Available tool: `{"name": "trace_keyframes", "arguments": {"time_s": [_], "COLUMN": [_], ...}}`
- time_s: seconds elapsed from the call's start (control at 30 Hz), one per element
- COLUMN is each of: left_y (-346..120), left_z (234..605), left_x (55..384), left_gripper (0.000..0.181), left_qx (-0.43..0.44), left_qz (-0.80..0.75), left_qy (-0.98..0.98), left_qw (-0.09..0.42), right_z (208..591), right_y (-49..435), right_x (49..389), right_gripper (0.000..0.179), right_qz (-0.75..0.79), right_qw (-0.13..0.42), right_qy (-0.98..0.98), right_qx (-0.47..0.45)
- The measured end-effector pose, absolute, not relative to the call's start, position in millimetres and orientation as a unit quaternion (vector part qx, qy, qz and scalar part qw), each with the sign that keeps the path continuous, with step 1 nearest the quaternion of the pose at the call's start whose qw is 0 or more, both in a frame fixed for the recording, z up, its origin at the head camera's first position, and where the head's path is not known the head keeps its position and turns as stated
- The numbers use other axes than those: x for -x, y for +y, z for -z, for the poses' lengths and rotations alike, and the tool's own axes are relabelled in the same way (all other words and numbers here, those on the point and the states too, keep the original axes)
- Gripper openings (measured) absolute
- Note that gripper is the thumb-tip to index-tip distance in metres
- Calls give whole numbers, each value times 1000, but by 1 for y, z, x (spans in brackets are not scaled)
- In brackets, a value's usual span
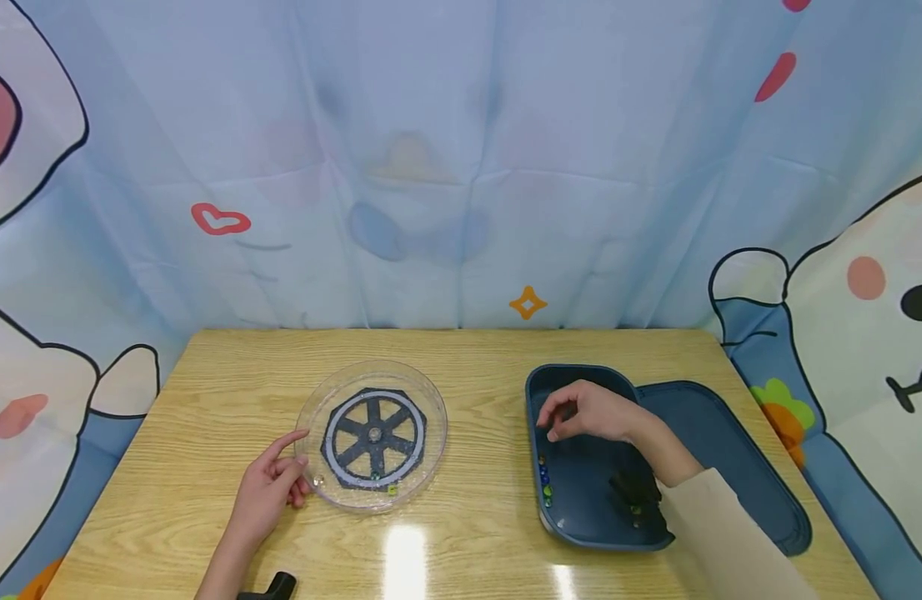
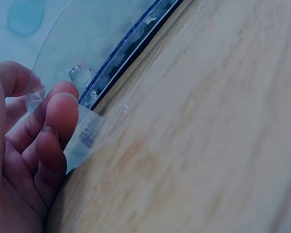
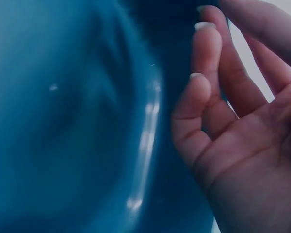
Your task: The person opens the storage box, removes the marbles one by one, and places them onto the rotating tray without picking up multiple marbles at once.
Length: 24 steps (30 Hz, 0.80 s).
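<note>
A round clear dish [image 1: 436,467] stands on the table, with a dark spoked wheel pattern [image 1: 376,435] showing through it. At its left edge my left hand [image 1: 269,483] grips the rim, thumb and index finger at the wall. One clear marble [image 2: 80,74] lies inside, near these fingers; a yellow-green marble [image 1: 392,490] is by the front rim. My right hand [image 1: 590,410] hovers over a dark blue tray [image 1: 581,521], fingers loosely bent, nothing visible between them. Several coloured marbles [image 1: 545,479] line the tray's left wall. The right thumb and index fingertips are partly cut off in the right wrist view.
A flat dark blue lid [image 1: 701,417] lies right of the tray, partly behind the right forearm. Within the tray, a dark shape [image 1: 641,492] by small marbles is unclear. A patterned curtain [image 1: 461,167] hangs behind the wooden table [image 1: 476,533].
</note>
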<state>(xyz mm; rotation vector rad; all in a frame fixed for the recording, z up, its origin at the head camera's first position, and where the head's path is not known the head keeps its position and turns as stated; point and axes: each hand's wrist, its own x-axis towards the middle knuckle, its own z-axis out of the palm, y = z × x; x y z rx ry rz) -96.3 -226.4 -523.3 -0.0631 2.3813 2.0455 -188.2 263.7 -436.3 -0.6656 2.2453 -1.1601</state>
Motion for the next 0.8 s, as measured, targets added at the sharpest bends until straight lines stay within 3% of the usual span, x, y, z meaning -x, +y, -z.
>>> {"name": "trace_keyframes", "arguments": {"time_s": [0.27, 0.8], "left_y": [-227, -226], "left_z": [522, 523], "left_x": [96, 96], "left_gripper": [38, 38], "left_qx": [23, 24], "left_qz": [-656, -654], "left_qy": [755, 756], "left_qw": [4, 1], "right_z": [455, 463], "right_y": [266, 258], "right_x": [189, 186], "right_gripper": [15, 18], "right_qz": [391, 329], "right_qw": [297, 300], "right_qy": [832, 849], "right_qx": [259, 285]}}
